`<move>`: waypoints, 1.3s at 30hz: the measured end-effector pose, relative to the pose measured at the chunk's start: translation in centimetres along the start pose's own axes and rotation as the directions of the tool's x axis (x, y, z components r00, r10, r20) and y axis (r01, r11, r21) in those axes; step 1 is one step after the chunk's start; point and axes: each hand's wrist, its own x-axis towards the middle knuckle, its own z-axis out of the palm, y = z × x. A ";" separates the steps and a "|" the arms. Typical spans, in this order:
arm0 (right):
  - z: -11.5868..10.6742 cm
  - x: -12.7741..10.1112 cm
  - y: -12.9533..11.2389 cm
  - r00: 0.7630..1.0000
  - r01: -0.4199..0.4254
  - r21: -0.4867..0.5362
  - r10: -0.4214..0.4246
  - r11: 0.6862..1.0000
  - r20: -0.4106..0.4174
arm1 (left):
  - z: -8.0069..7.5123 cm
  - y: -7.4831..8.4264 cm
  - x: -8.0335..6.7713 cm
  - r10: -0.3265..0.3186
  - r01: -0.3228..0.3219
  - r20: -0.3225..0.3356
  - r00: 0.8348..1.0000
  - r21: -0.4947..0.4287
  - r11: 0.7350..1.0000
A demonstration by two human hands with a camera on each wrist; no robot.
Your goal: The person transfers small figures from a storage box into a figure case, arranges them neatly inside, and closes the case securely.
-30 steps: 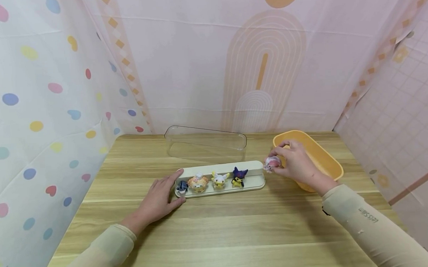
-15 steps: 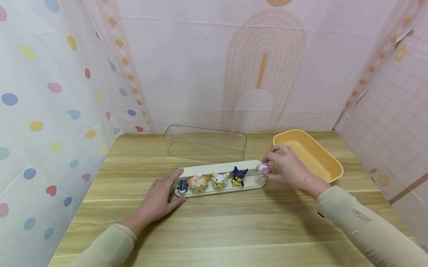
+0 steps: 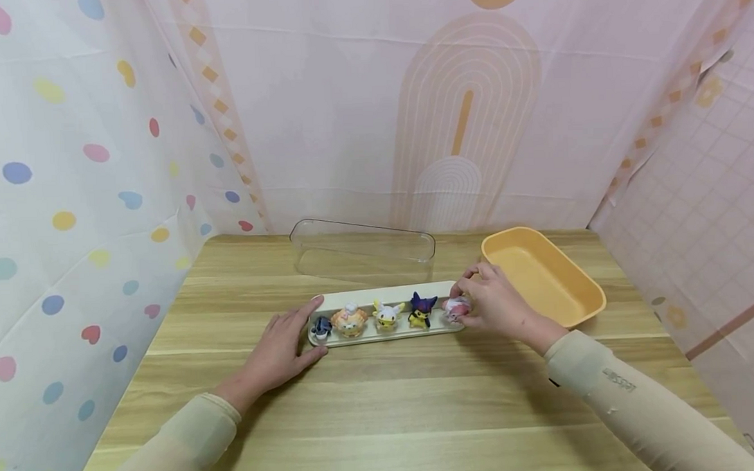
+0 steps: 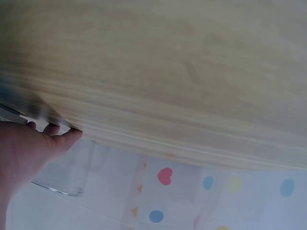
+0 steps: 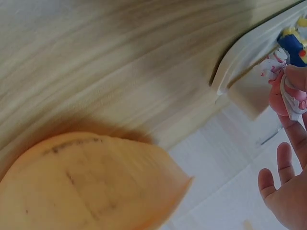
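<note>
A long cream display base [image 3: 367, 297] lies on the table. Along it stand a small dark blue-grey figurine [image 3: 321, 327], an orange-and-white figurine [image 3: 350, 322], a white-and-yellow one [image 3: 387, 316] and a purple-eared yellow one [image 3: 421, 310]. My left hand [image 3: 283, 349] holds the base's left end, thumb at the front corner and index finger at the back. At the right end, my right hand [image 3: 494, 301] pinches a pink-and-white figurine [image 3: 456, 309] between thumb and fingers, over the base. In the right wrist view, that figurine [image 5: 283, 91] overlaps its blue-and-yellow neighbour.
Behind the base stands a clear plastic cover [image 3: 361, 246], its rim facing up. An orange bin [image 3: 540, 271] sits beyond my right hand, near the table's right side. Patterned curtains [image 3: 323, 112] rise along the back and both sides of the wooden table [image 3: 383, 415].
My right hand has carried the pink-and-white figurine left and slightly down, from beside the orange bin to the base's right end. My left hand stays in place.
</note>
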 end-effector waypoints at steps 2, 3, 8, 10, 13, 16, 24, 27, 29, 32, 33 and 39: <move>0.2 0.0 -0.1 1.000 0.009 -0.004 -0.009 1.000 -0.001 | 0.0 0.0 0.0 -0.001 0.001 -0.001 1.000 -0.002 1.000; 0.4 0.0 -0.1 1.000 0.014 -0.011 -0.014 1.000 -0.001 | 0.0 0.0 0.0 -0.001 0.001 -0.002 1.000 -0.001 1.000; 1.0 0.1 -0.1 0.999 0.038 -0.043 -0.038 0.998 -0.007 | 0.0 0.0 0.0 -0.003 0.003 0.000 1.000 0.001 1.000; 1.0 0.1 -0.2 0.999 0.043 -0.049 -0.043 0.998 -0.010 | 0.0 0.0 0.0 0.000 0.000 -0.005 1.000 0.002 1.000; 1.1 0.2 -0.2 0.998 0.058 -0.062 -0.059 0.996 -0.015 | 0.0 0.0 0.0 0.005 -0.005 -0.014 1.000 0.001 1.000; 1.3 0.2 -0.2 0.996 0.085 -0.080 -0.087 0.993 -0.026 | -0.1 0.0 -0.1 0.001 -0.002 -0.012 1.000 -0.002 1.000; 1.4 0.1 -0.3 0.990 0.115 -0.091 -0.121 0.989 -0.065 | 0.0 -0.1 0.0 -0.016 0.016 0.009 1.000 0.000 1.000; 1.4 0.1 -0.4 0.992 0.106 -0.082 -0.111 0.991 -0.061 | 0.0 0.0 0.0 -0.019 0.019 0.013 1.000 0.001 1.000; 1.4 0.2 -0.4 0.992 0.103 -0.076 -0.108 0.992 -0.060 | 0.0 -0.1 0.0 -0.020 0.020 0.015 1.000 0.002 1.000; 1.4 0.2 -0.4 0.992 0.104 -0.071 -0.108 0.992 -0.065 | 0.1 -0.1 0.0 -0.020 0.020 0.015 1.000 0.005 1.000; 1.4 0.2 -0.4 0.992 0.104 -0.070 -0.108 0.992 -0.065 | 0.0 -0.1 0.0 -0.019 0.019 0.014 1.000 0.006 1.000; 1.5 0.2 -0.5 0.995 0.084 -0.059 -0.087 0.995 -0.040 | 0.0 -0.1 0.0 -0.011 0.011 0.011 1.000 0.008 1.000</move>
